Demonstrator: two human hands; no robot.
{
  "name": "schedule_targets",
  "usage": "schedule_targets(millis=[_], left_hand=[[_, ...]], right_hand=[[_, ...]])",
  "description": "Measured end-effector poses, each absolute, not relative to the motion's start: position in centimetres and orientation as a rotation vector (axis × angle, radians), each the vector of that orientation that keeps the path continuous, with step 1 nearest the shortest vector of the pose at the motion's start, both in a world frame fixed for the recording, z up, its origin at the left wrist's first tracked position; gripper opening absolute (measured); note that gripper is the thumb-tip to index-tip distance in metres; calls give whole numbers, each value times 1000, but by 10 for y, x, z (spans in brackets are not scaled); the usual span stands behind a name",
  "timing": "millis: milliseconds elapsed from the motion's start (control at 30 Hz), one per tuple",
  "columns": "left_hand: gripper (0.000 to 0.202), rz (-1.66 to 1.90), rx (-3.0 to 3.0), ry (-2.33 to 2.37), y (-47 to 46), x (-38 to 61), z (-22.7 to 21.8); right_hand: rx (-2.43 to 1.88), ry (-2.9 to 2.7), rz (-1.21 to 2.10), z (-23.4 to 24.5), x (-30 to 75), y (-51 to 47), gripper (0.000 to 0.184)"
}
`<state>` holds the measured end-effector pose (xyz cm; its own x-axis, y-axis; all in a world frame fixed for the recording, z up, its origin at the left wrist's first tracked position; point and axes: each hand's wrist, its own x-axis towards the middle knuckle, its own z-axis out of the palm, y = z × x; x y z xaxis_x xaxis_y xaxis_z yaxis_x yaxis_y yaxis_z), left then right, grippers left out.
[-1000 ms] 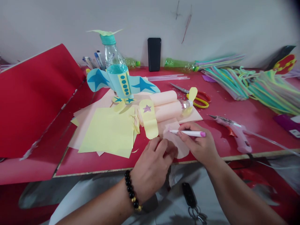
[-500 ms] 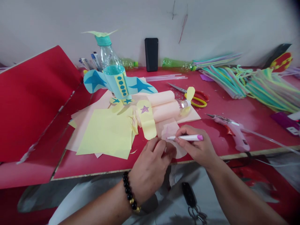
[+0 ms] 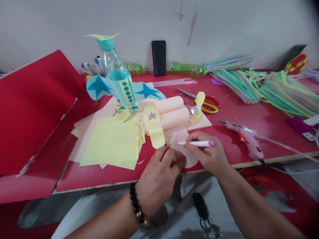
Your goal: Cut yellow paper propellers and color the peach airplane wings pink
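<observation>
A white felt-tip marker with a pink end (image 3: 199, 143) is pinched in my right hand (image 3: 209, 154). Its tip is on a pale pink paper piece (image 3: 190, 158) with a rounded end, at the table's front edge. My left hand (image 3: 159, 172), with a black bead bracelet at the wrist, curls its fingers at the near left edge of that paper; the fingertips are partly hidden. Just beyond lies a bottle wrapped in pink paper (image 3: 174, 118), with a yellow wing (image 3: 154, 127) bearing a purple star. Behind stands a bottle plane (image 3: 117, 79) with blue starred wings.
Yellow sheets (image 3: 109, 142) lie left. Scissors (image 3: 206, 103), a pink glue gun (image 3: 245, 137) and bundled pipe cleaners (image 3: 239, 86) are on the right. A black phone (image 3: 159, 58) leans on the wall; a red board (image 3: 37, 113) slants at left.
The whole view has shifted slightly, so things sit a little further left. Both hands keep nearly the same pose, the marker tip still at the pink paper.
</observation>
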<state>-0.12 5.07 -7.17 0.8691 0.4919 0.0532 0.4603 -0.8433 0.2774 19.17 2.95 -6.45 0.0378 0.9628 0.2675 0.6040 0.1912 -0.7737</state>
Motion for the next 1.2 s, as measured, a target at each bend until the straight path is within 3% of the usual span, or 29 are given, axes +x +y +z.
schedule_targets(millis=[200,367,533,1200], left_hand=[[32,205,2783,745,51,0,-70],[31,192,2807,697,51,0,-70],[29,231,2759,767,50,-1,-72],[28,240,2809,779,49,-1,-73]], right_hand=[[-1394,-1732,705,-64,192,27,10],[-1455,-1678,564,-64,192,28,7],[-1338,-1760,708,-61,192,26,10],[-1289,-1806,724,-59,192,27,9]])
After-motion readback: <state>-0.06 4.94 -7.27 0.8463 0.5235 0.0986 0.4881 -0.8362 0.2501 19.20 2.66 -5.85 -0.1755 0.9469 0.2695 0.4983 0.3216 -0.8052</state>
